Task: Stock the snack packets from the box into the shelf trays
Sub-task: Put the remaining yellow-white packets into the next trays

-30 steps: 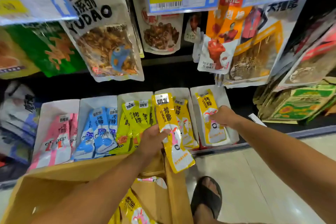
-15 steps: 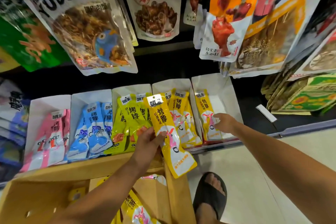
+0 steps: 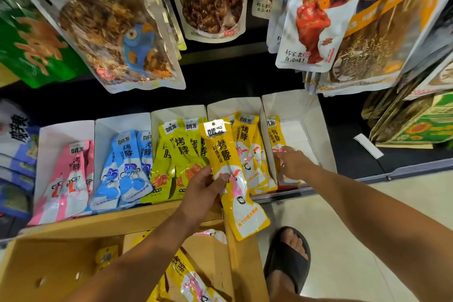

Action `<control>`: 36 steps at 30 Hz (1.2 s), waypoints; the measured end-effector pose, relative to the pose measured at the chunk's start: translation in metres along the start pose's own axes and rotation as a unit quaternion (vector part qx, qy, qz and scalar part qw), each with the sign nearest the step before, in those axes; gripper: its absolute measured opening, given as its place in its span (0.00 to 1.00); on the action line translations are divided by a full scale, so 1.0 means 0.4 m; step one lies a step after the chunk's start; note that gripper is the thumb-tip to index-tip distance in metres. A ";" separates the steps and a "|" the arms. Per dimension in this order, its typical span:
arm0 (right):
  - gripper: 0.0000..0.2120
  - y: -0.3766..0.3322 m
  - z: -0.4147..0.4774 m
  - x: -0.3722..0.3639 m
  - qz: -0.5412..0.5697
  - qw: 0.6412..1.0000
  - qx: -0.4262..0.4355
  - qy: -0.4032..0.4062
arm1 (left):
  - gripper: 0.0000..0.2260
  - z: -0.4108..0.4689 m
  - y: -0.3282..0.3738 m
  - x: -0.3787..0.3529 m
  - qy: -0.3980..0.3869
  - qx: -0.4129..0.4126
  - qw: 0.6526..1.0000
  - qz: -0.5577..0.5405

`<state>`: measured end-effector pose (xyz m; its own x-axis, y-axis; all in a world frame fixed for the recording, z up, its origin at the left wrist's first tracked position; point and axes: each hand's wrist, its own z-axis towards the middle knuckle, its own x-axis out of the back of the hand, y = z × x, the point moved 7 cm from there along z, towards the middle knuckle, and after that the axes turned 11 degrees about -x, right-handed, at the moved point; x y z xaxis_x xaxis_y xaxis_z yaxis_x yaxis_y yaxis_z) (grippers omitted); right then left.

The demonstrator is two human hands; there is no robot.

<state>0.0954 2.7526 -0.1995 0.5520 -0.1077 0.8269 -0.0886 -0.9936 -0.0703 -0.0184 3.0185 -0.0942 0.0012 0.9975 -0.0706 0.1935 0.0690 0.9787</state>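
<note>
My left hand (image 3: pixel 203 186) grips a long yellow snack packet (image 3: pixel 228 174), held upright above the cardboard box (image 3: pixel 49 270) and in front of the shelf trays. My right hand (image 3: pixel 293 163) reaches into the rightmost white tray (image 3: pixel 316 135) and rests with fingers extended on the yellow packet (image 3: pixel 277 140) lying against that tray's left wall. The neighbouring tray (image 3: pixel 220 110) holds several yellow packets. More yellow packets (image 3: pixel 188 279) lie in the box below.
Trays to the left hold lime-green (image 3: pixel 179 154), blue (image 3: pixel 127 164) and pink (image 3: pixel 71 179) packets. Large snack bags (image 3: pixel 115 32) hang overhead from the upper shelf. My sandalled foot (image 3: pixel 288 255) stands on the tiled floor right of the box. Green cartons (image 3: pixel 416 125) sit at far right.
The camera has tilted down and closer to the trays. My right hand has loosened from the packet in the rightmost tray and now rests on it. My left hand keeps holding its packet.
</note>
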 end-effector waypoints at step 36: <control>0.37 -0.212 -0.396 0.245 0.242 0.954 0.036 0.174 | 0.11 0.041 0.088 -0.061 0.004 -0.061 0.993 0.097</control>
<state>0.0256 2.8319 -0.0239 0.1508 -0.5496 0.8217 -0.1999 -0.8310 -0.5191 0.0046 2.9963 -0.0612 0.0199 0.9922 0.1228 0.0696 -0.1239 0.9898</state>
